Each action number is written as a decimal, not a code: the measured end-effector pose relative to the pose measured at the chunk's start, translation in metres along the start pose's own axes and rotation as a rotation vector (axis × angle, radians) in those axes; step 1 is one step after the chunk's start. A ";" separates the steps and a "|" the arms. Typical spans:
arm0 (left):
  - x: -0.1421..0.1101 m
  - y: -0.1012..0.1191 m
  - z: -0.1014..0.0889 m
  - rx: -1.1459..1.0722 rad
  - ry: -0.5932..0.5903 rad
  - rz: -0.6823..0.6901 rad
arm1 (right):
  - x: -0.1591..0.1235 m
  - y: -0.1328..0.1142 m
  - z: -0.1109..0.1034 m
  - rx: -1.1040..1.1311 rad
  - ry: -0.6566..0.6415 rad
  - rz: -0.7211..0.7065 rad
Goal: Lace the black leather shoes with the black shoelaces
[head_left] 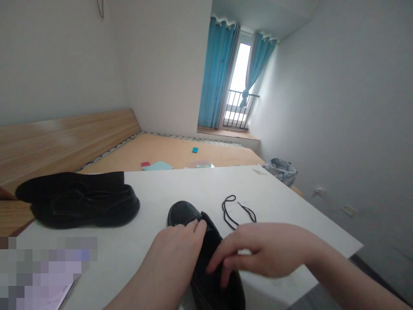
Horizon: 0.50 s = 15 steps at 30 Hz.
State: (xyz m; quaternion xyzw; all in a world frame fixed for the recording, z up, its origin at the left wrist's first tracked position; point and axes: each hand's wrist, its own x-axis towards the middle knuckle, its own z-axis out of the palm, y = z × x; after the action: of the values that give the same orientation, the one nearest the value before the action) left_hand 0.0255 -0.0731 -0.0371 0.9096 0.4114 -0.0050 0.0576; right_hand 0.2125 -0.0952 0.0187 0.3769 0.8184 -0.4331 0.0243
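Note:
A black leather shoe (185,214) lies on the white table (180,185) just in front of me, toe pointing away. My left hand (176,249) rests on the shoe's left side, fingers curled over its upper edge. My right hand (258,249) reaches across from the right, fingers bent down onto the shoe's opening. A loose black shoelace (235,212) lies on the table just beyond my right hand. What my fingertips pinch, if anything, is hidden.
A second black shoe (87,202) lies on its side at the table's left. Behind the table is a bare wooden bed platform (180,150) with small coloured items. A lined waste bin (281,170) stands at the right. The table's right edge is close.

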 end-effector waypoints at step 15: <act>-0.009 0.004 -0.007 -0.018 -0.083 0.113 | -0.013 0.185 0.026 -0.120 0.886 0.663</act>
State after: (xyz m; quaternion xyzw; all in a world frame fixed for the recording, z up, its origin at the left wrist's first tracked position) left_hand 0.0224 -0.0818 -0.0288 0.9298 0.3567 -0.0359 0.0829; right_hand 0.3323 -0.0587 -0.1212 0.7581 0.6113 -0.1552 -0.1660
